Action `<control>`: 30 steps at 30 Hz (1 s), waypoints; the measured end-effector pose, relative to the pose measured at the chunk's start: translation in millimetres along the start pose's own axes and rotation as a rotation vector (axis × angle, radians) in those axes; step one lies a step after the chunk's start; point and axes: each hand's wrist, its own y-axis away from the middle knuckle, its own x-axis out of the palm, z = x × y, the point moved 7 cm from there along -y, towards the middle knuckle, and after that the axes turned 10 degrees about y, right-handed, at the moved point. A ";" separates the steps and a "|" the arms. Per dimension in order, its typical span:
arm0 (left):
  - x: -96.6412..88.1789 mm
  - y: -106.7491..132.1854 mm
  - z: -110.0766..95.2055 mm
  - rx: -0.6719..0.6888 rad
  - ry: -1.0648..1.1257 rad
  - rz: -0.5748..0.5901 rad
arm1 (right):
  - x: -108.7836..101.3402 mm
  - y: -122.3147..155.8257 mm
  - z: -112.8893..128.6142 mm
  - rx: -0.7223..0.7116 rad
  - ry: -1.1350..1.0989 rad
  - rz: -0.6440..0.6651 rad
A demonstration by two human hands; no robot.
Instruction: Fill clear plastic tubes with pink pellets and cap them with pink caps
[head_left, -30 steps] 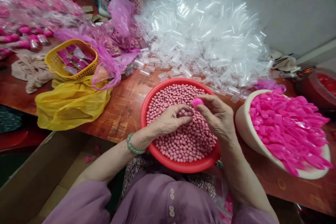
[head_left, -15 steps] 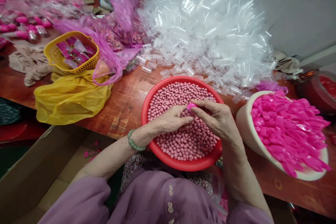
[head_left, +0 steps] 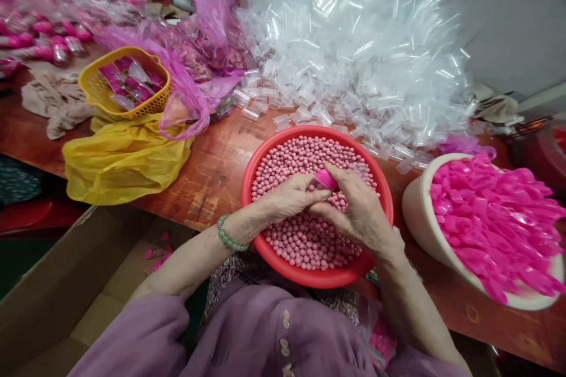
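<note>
Red basin [head_left: 309, 278], filled with pink beads [head_left: 305, 247]. Above it: one tube [head_left: 315, 184] with pink cap [head_left: 326, 179], gripped by the left hand [head_left: 287, 199]; right hand [head_left: 361, 209] half-curled against the cap, its grip unclear. Beyond basin: heaped clear sleeves [head_left: 354, 59] on counter [head_left: 225, 159]. Right of basin: white tub [head_left: 418, 212].

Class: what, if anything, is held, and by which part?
A clear tube, held by its body in the left hand; the right hand touches its pink cap.
</note>
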 end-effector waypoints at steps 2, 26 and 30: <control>2.2 -0.3 3.1 -0.047 0.142 -0.003 | 5.5 3.3 3.8 0.005 0.090 0.010; -9.4 15.1 -7.7 0.188 -0.042 -0.440 | 1.8 3.9 36.1 -0.205 0.359 -0.230; 3.6 55.2 -27.6 0.514 -0.643 -0.440 | -9.8 8.0 65.1 -0.323 0.382 -0.339</control>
